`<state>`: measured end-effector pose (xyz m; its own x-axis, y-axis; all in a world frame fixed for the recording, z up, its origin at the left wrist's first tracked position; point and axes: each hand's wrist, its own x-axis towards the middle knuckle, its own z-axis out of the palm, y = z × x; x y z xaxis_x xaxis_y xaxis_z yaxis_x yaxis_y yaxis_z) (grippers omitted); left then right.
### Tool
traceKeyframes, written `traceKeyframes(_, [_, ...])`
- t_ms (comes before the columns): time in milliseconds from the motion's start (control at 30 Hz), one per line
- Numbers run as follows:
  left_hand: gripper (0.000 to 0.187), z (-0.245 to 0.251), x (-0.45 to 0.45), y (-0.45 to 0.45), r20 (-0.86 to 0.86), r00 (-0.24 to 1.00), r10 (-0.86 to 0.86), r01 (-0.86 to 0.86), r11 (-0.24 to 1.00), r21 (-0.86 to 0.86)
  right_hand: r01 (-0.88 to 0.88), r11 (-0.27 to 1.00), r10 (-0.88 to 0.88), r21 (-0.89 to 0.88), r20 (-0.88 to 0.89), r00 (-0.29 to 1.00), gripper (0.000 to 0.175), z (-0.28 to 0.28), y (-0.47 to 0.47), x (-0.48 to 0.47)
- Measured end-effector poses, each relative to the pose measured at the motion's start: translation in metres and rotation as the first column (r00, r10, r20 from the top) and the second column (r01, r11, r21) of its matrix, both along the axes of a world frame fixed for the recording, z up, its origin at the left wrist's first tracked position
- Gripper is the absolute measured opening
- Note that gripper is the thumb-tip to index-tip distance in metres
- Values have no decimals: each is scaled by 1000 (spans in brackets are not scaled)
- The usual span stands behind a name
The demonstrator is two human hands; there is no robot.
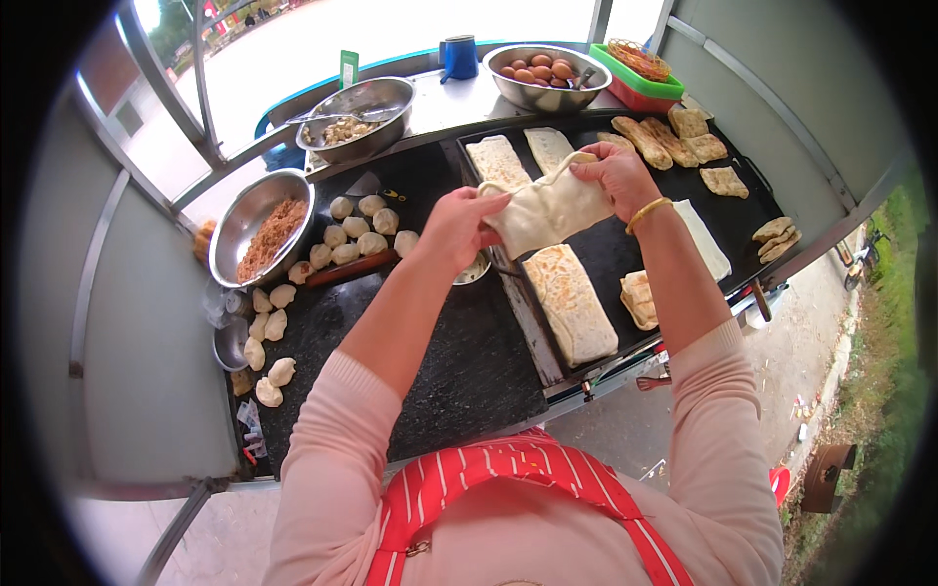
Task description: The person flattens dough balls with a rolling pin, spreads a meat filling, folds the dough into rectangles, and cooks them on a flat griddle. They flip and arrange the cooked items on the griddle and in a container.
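A raw folded sheet of dough (553,212) hangs stretched between my two hands above the black griddle (593,256). My left hand (469,223) grips its left end, thumb on top. At the upper right corner, my right hand (615,176) pinches the other end. Just below the dough lies a browned rectangular flatbread (570,304) on the griddle's near left part. Behind the dough are two paler flatbreads, one on the left (498,161) and one on the right (548,149). A white uncooked flatbread (702,240) is partly covered by my right forearm.
Left of the griddle, several dough balls (357,227) and a wooden rolling pin (352,268) rest on a dark worktop (469,366). Steel bowls hold brown filling (272,238), pale filling (348,130) and eggs (541,72). Browned flatbreads (663,141) line the griddle's far right.
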<state>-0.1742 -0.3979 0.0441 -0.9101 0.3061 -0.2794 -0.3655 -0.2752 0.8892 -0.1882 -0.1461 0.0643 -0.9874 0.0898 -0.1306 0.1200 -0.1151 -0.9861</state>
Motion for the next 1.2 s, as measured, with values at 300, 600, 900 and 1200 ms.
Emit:
traceKeyframes(300, [36, -12, -28, 54, -238, 911, -337, -162, 239, -958, 204, 577, -122, 791, -163, 979, 32, -80, 54, -41])
traceKeyframes(600, [39, -14, -3, 76, 33, 466, -884, -397, -242, -885, 63, 657, 189, 751, -245, 951, 41, -15, 110, 26])
traceKeyframes(900, [21, 5, 48, 47, -602, 535, -593, -476, 377, -795, -151, 460, 306, 875, 3, 952, 57, -16, 190, 156])
traceKeyframes(1200, [72, -54, 98, 162, -371, 55, -927, -134, 361, -923, -303, 267, 513, 915, 131, 848, 87, -62, 198, 149])
